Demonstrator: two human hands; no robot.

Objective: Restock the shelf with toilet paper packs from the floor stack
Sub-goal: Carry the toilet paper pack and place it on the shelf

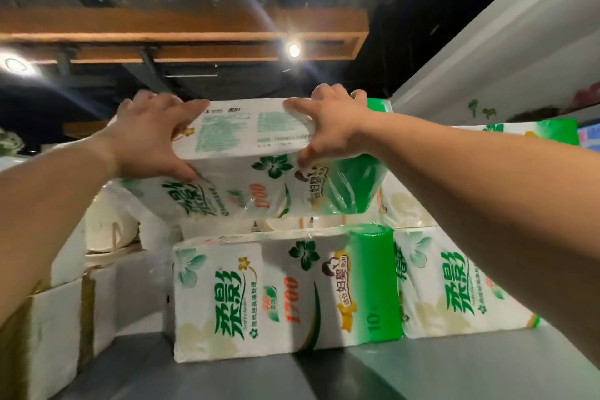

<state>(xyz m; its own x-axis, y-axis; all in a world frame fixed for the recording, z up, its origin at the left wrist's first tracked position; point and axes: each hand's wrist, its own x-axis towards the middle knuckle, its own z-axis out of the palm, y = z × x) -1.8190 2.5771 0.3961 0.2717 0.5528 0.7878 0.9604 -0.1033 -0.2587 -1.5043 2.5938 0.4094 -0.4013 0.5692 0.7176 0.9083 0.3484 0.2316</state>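
While held, pack (246, 159) lies crosswise.

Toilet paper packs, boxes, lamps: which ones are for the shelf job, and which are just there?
For the job: held toilet paper pack, left hand, right hand, shelved pack, shelf.
Just there: cardboard boxes, ceiling lamp, wooden beam.

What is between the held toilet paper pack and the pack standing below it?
In the head view, an open gap; the held white-and-green plastic-wrapped pack hangs above the lower pack.
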